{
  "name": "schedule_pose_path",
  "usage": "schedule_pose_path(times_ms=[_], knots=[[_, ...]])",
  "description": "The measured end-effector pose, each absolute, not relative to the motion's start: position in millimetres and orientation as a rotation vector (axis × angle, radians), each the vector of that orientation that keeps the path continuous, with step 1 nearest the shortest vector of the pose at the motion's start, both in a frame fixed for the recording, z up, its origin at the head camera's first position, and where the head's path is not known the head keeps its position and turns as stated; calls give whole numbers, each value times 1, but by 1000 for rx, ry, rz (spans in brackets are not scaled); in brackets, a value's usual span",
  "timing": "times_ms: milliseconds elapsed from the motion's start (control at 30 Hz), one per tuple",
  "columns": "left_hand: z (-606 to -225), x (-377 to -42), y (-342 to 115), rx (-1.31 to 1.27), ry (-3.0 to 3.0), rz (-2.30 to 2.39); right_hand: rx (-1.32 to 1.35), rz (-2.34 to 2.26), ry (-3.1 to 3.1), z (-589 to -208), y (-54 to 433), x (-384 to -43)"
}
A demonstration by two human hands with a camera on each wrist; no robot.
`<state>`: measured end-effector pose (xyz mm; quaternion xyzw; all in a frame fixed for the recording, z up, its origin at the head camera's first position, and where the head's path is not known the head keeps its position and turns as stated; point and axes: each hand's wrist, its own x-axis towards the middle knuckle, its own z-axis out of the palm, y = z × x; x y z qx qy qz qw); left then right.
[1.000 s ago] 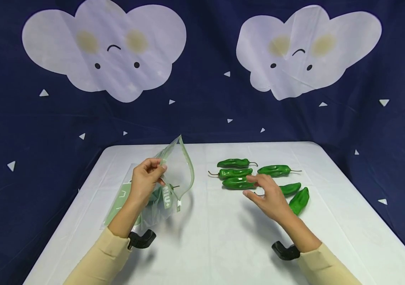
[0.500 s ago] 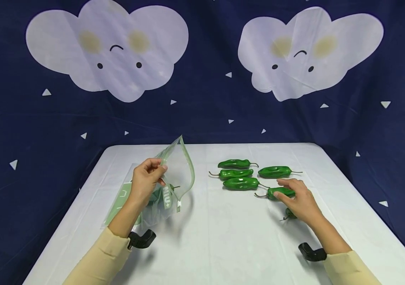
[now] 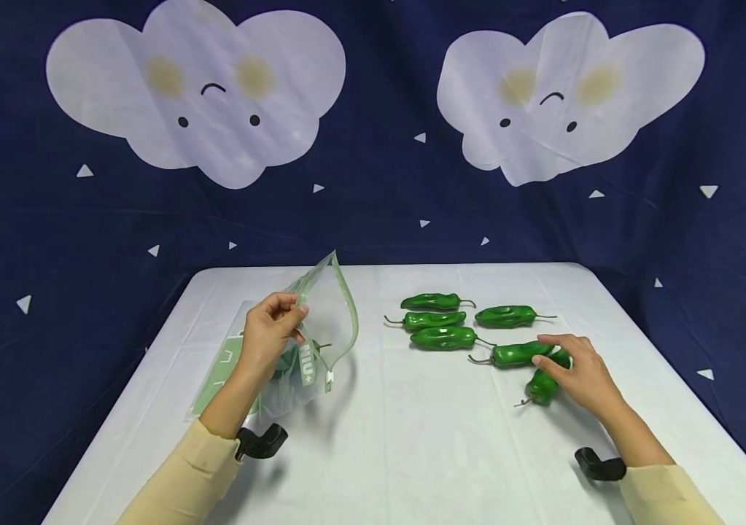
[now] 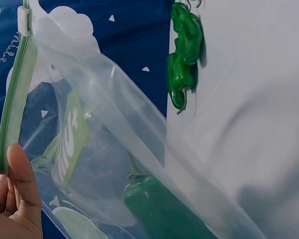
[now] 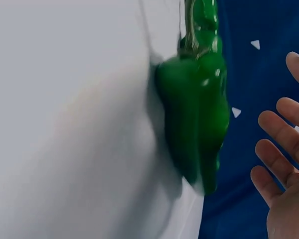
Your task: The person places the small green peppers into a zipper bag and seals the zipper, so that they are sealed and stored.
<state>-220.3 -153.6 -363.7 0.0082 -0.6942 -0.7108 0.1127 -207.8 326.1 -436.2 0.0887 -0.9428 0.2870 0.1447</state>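
A clear zip bag (image 3: pixel 349 306) with green edging stands with its mouth apart on the left. My left hand (image 3: pixel 270 332) pinches its rim between thumb and fingers, also plain in the left wrist view. Inside the bag lies a green pepper (image 4: pixel 157 204), seen through the plastic. My right hand (image 3: pixel 583 372) hovers over a green pepper (image 3: pixel 541 386) at the right, partly hiding it. In the right wrist view the fingers (image 5: pixel 276 154) are spread with nothing between them. Another green pepper (image 3: pixel 513 355) lies just left of that hand's fingertips.
Farther back on the white table (image 3: pixel 412 437) lie several more peppers, among them one at the back (image 3: pixel 434 301) and one at the right (image 3: pixel 506 316). A dark blue cloth (image 3: pixel 386 87) with clouds hangs behind the table.
My right hand has moved rightward from above the middle peppers to the rightmost one, uncovering peppers it hid before. The left hand and the bag have stayed in place.
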Motion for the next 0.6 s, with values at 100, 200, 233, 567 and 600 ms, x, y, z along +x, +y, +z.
schedule_pose_path(times_ms=[100, 200, 233, 567, 600], knots=[[-364, -220, -154, 29, -2043, -2085, 225, 829, -2745, -438, 333, -208], [-364, -219, -154, 38, -2051, -2083, 202, 827, -2765, -440, 339, -208], [-364, -219, -154, 40, -2054, -2084, 197, 826, -2770, -441, 341, -208], [-367, -221, -156, 42, -2060, -2087, 181, 857, -2793, -448, 353, -210], [-368, -220, -156, 42, -2064, -2085, 177, 858, -2797, -449, 354, -210]])
